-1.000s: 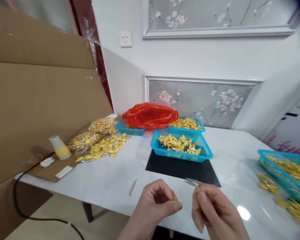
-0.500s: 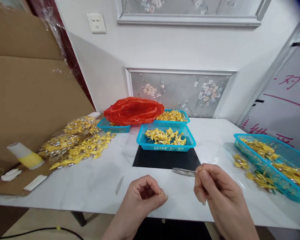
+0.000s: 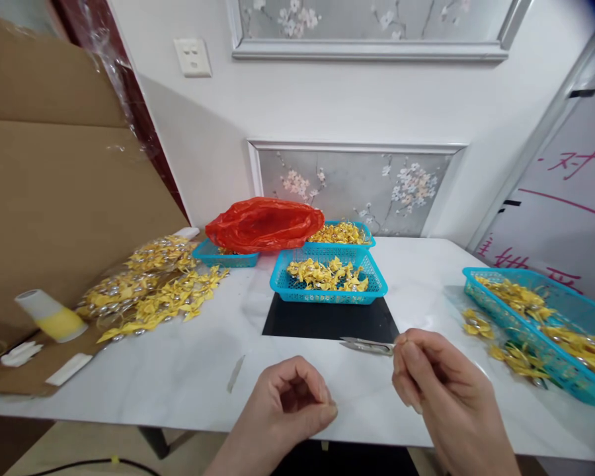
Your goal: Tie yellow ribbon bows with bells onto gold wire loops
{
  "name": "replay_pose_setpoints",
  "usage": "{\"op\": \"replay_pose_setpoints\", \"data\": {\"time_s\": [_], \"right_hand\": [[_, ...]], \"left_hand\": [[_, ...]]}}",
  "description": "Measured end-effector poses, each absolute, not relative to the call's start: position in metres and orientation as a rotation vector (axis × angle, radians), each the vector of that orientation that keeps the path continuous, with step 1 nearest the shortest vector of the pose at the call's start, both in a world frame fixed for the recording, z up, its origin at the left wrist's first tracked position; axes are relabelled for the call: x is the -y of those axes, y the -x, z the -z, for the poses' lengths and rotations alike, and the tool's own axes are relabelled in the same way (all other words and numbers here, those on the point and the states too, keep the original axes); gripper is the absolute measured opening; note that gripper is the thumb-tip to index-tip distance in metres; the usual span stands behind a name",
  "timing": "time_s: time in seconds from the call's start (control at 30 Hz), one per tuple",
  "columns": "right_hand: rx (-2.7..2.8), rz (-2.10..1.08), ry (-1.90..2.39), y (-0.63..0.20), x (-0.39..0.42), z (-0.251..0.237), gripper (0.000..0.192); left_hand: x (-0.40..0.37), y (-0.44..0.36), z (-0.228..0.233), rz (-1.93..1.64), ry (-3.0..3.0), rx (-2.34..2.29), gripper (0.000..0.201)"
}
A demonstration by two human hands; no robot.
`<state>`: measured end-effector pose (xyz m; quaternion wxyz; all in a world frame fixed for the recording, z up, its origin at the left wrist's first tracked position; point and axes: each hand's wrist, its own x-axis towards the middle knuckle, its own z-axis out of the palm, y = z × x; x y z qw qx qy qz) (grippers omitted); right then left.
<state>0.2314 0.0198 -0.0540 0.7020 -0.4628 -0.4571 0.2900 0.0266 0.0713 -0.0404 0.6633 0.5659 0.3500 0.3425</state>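
In front of the black mat point(image 3: 327, 320), left hand point(image 3: 288, 404) and right hand point(image 3: 443, 391): fingers pinched narrow, presumably for precision; any held item indiscernible. Snips point(image 3: 369, 346) lie at the mat's near edge, probably for quick access.

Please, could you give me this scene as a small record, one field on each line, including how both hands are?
left hand: thumb and forefinger pinched; anything between is too small to tell
right hand: pinched likewise, beside metal blades that it partly hides
surface: white table
front basket: blue, on a black sheet, holds yellow pieces
right basket: blue, holds yellow pieces, with more lying beside it
back: two blue baskets, the left one partly covered by a red bag
left side: beaded yellow pile, white-and-yellow cone
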Motion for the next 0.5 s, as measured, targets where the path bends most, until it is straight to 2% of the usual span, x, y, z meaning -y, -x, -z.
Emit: {"op": "replay_pose_setpoints", "data": {"time_s": [0.27, 0.4, 0.5], "right_hand": [[0.952, -0.629, 1.059, -0.236, -0.028, 0.058, 0.018], [1.068, -0.660, 1.308, -0.252, -0.036, 0.072, 0.036], [1.175, -0.608, 1.488, -0.268, -0.047, 0.085, 0.037]], "left_hand": [[-0.078, -0.038, 0.045, -0.788, -1.432, -0.868, 0.019], [-0.107, -0.042, 0.033, -0.916, -1.621, -0.936, 0.011], [-0.146, -0.045, 0.009, -1.062, -1.761, -0.993, 0.015]]}}
